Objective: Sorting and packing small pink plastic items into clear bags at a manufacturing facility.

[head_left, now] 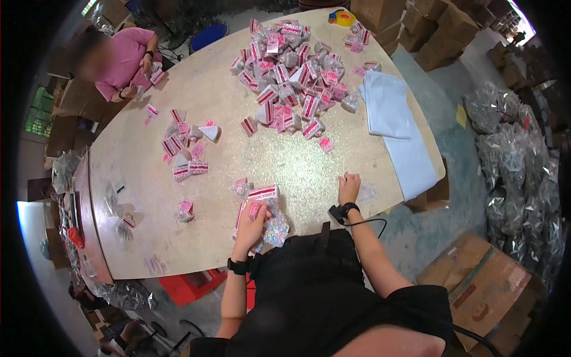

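Note:
My left hand (251,221) grips a small stack of pink-and-white striped packets (260,194) and a clear bag of small pieces (277,228) at the table's near edge. My right hand (349,187) rests closed on the tabletop, touching a clear plastic bag (369,191); whether it pinches the bag is unclear. Both wrists wear black bands. A large heap of similar packets (294,74) lies at the far middle of the table, and a smaller scatter of packets (184,146) lies to the left.
The beige table (238,119) holds white sheets (392,119) at its right edge and a tape roll (343,18) far off. A person in a pink shirt (122,59) works at the far left. Cardboard boxes (476,285) and silvery bags (517,160) stand on the right floor.

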{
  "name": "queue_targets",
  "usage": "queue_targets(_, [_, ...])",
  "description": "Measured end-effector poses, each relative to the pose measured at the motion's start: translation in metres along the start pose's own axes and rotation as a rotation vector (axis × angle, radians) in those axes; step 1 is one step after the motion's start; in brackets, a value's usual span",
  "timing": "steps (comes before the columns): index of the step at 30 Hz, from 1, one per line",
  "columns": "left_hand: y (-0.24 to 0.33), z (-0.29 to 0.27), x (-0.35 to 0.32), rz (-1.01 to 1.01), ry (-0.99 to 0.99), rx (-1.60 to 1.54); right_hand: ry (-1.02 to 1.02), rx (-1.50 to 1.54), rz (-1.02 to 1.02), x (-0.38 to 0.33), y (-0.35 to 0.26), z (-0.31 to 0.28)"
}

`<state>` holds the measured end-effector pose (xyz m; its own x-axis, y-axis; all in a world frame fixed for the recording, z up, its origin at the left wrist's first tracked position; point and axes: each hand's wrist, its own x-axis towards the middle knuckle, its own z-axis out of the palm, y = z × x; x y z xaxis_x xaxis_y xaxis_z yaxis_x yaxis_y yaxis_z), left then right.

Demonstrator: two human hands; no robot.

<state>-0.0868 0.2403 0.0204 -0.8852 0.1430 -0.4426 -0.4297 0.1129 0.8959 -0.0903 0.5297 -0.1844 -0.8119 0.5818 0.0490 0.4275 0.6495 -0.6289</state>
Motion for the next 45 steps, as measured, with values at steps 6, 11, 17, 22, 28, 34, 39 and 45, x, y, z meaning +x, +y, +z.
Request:
queue_targets(6, [0.001, 0.001, 0.000, 0.031, -0.006, 0.064, 0.047, 0.005, -0.039, -0.005, 0.000, 0.017])
queue_targets(11, [0.003, 0.002, -0.004, 0.080, -0.010, 0.099, -0.008, -0.241, -0.090, -0.004, 0.005, 0.023])
queue_targets(17, [-0.004, 0.000, -0.006, 0.073, -0.013, 0.061, -0.118, -0.423, -0.043, 0.000, -0.002, 0.014])
queue_targets(22, [-0.007, -0.002, -0.005, 0.078, -0.051, 0.069, -0.117, -0.206, -0.265, -0.018, -0.007, -0.018])
queue_targets(28, [-0.001, 0.002, -0.007, 0.050, -0.075, 0.010, -0.210, -0.241, -0.264, -0.034, 0.007, -0.033])
queue_targets(34, [0.001, 0.005, -0.006, 0.061, -0.069, 0.062, -0.088, -0.072, -0.307, -0.024, -0.008, -0.048])
queue_targets(39, [-0.003, 0.004, -0.005, 0.086, -0.025, 0.089, 0.001, 0.198, -0.288, -0.014, -0.040, -0.067])
queue_targets(45, [0.004, 0.009, -0.006, 0.042, -0.032, -0.006, -0.443, 1.287, 0.372, -0.013, -0.100, -0.109])
